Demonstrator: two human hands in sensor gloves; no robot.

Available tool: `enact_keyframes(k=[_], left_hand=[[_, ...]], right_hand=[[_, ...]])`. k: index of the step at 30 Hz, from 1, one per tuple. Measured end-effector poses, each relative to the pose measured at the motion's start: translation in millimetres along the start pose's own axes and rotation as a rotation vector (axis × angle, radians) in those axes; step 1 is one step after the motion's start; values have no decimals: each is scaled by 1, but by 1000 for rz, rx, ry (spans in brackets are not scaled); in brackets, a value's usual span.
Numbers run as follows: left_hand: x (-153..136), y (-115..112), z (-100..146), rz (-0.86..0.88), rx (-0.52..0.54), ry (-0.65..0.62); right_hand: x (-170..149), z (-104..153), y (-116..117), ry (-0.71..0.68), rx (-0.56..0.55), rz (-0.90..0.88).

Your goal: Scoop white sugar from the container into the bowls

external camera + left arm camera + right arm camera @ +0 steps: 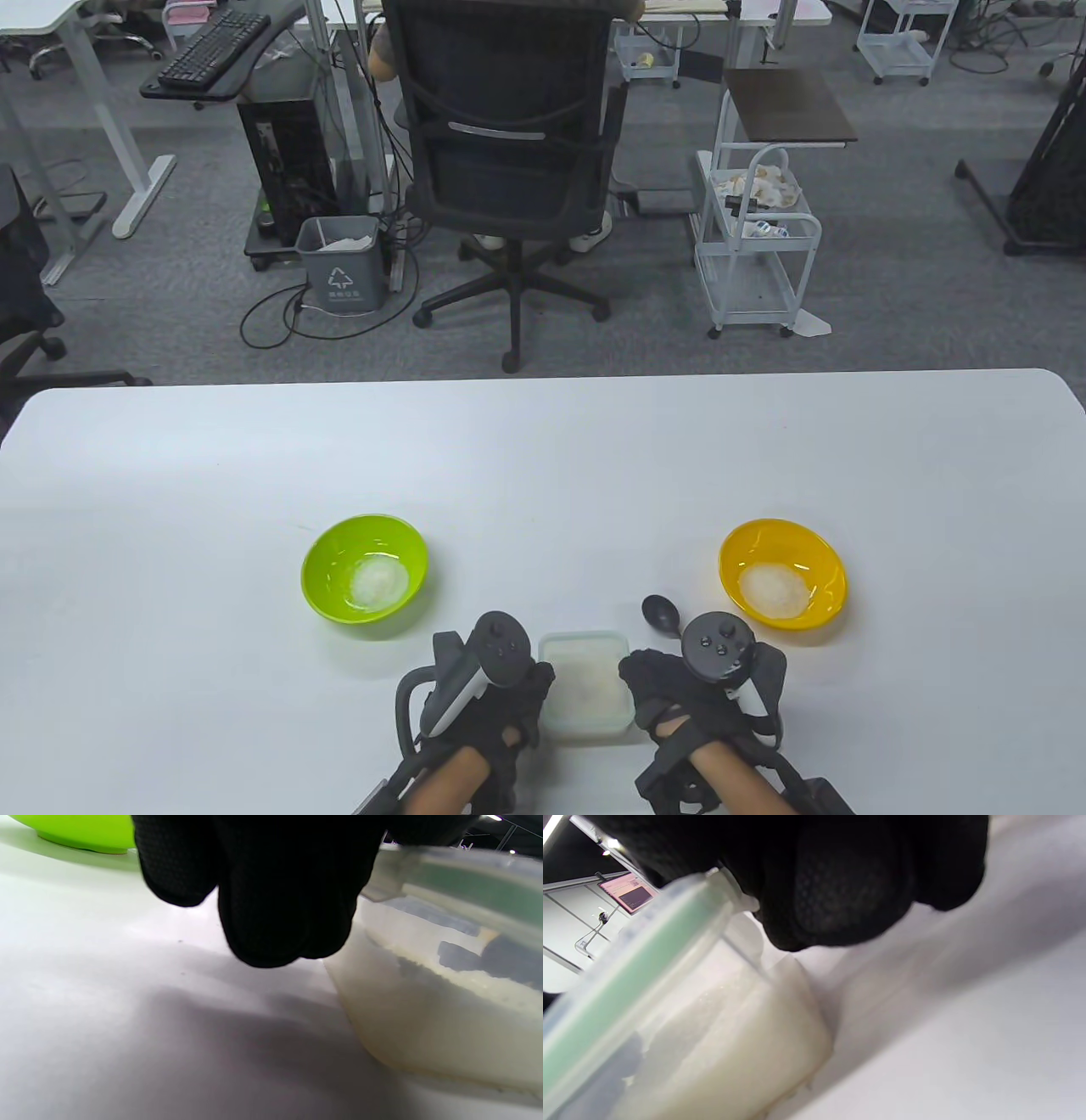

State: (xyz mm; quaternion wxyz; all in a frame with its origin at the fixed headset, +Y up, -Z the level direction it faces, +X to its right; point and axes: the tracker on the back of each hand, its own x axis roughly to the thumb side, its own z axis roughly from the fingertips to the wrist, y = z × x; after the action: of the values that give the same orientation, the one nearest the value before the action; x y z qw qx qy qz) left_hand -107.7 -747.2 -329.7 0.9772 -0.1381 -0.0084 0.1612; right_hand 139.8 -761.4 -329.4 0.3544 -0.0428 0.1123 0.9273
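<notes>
A clear lidded container (587, 689) of white sugar stands at the table's near edge between my hands. It also shows in the left wrist view (428, 1014) and the right wrist view (729, 1056), with a green seal under its lid rim. My left hand (540, 681) grips its left side, fingers (275, 899) at the rim. My right hand (635, 672) grips its right side, fingers (848, 887) on the lid's edge. A black spoon (662, 615) lies on the table just beyond my right hand. A green bowl (316, 586) and an orange bowl (831, 586) each hold some sugar.
The white table (543, 475) stretches wide beyond the bowls. The green bowl's base (85, 832) shows in the left wrist view. An office chair (509, 161), a bin and a cart stand on the floor past the far edge.
</notes>
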Motion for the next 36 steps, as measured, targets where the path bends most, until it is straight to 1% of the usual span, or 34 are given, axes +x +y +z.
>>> enact_keyframes(k=[4,6,11,13,16,18,20,24,29,31,36], left_hand=[[2,11,2,-70,41,-39],[3,22,5,-120,92,-66],[3,38,15,-210,162,-169],[-1,43,20,-256,177,-170],[-9,44,23,-268,181,-189],[-15,43,24,-267,184,-199],[-21,41,24,-278,203,-192],[-30,34,21,-310,203,-179],[-37,24,19,-333,217,-171],[-40,20,18,-333,206,-175],[-45,19,17,-287,183,-164]], right_hand=[[7,3,-9,-64,-59,66],[12,6,-19,-144,-113,140],[22,17,-44,-255,-241,299],[24,22,-54,-308,-287,345],[23,27,-65,-354,-342,434],[20,29,-68,-386,-356,502],[17,31,-68,-394,-370,564],[6,35,-61,-430,-380,669],[-7,33,-52,-420,-357,677],[-10,32,-51,-407,-321,665],[-12,33,-52,-401,-325,663]])
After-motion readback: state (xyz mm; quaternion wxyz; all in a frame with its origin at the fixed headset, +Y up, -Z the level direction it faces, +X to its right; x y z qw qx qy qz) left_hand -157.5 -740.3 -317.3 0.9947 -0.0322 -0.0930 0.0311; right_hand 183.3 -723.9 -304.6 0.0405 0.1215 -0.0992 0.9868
